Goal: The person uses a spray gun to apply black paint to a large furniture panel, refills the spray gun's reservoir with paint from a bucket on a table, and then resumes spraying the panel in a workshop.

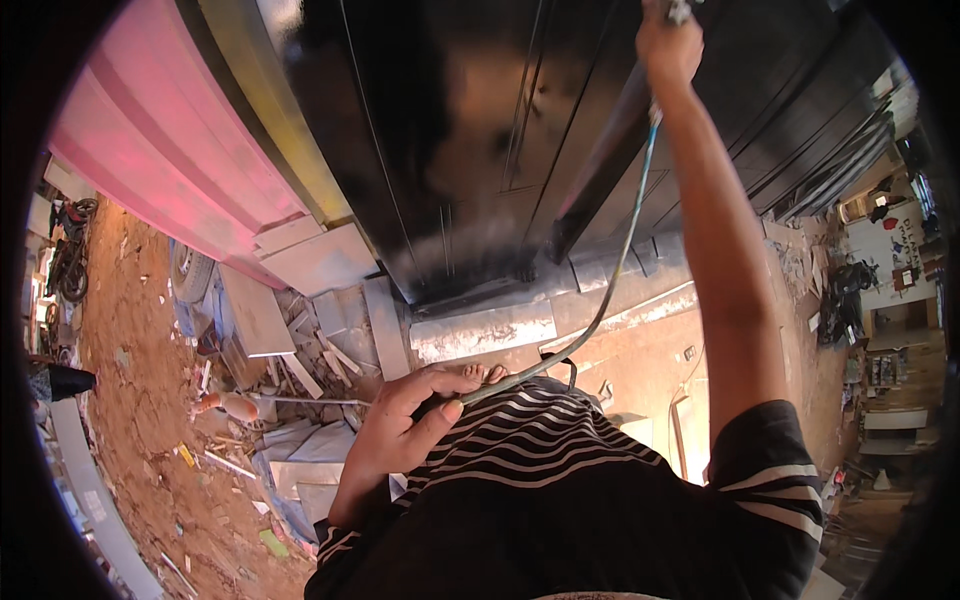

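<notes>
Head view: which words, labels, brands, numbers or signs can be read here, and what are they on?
Pale panel at far right: dark and red marks resembling lettering, too small and distorted to quote.
Black panelled surface, pink panel, hose: no lettering that I can make out.

A panel (470, 130) is before the person, a sheet (165, 125) to its left, a strip (283, 110) between them. The hose (607, 300) runs from the left fingers (434, 426), near the body, forward to the right fingers (654, 32). Boards (254, 312) lie left, near a tire (186, 270); a motorbike (72, 252) is farther left.
</notes>
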`<state>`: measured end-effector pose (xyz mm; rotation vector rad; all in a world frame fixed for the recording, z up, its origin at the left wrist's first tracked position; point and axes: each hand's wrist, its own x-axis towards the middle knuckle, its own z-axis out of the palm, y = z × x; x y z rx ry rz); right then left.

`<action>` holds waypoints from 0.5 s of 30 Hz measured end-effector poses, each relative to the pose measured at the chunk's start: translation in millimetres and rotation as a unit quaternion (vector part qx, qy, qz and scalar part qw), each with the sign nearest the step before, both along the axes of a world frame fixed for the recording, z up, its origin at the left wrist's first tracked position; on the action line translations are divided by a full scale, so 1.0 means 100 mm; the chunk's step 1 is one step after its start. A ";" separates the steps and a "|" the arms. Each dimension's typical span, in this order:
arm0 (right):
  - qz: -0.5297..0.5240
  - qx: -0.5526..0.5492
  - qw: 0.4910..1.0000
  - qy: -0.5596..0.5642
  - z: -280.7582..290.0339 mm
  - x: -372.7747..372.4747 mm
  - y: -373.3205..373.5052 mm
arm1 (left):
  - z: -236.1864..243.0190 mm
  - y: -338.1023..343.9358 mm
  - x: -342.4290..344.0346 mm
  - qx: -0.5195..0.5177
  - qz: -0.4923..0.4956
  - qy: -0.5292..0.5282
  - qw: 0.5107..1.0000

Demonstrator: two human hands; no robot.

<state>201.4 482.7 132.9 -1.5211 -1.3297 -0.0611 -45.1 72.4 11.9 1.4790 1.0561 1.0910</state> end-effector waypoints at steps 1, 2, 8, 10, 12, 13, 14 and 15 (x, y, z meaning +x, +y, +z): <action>0.004 0.009 1.000 -0.006 -0.31 0.04 0.01 | -0.04 -0.02 -0.01 -0.025 -0.007 0.008 1.000; 0.003 -0.030 1.000 0.006 -0.60 0.04 -0.05 | -0.11 -0.03 -0.01 -0.037 -0.011 0.005 0.999; -0.028 -0.132 0.989 0.063 -1.92 0.03 -0.29 | -0.25 -0.08 0.06 -0.113 -0.031 -0.009 0.993; -0.034 -0.147 0.986 0.070 -2.33 0.04 -0.30 | -0.34 -0.08 0.09 -0.136 -0.044 -0.015 0.990; -0.042 -0.177 0.980 0.077 -2.76 0.03 -0.36 | -0.48 -0.09 0.13 -0.160 -0.044 -0.032 0.986; -0.047 -0.197 0.976 0.080 -2.99 0.03 -0.40 | -0.54 -0.10 0.14 -0.194 -0.049 -0.030 0.979; -0.052 -0.218 0.971 0.084 -3.20 0.02 -0.44 | -0.58 -0.09 0.15 -0.229 -0.053 -0.028 0.972; -0.051 -0.227 0.968 0.092 -3.37 -0.01 -0.47 | -0.62 -0.09 0.16 -0.257 -0.055 -0.023 0.965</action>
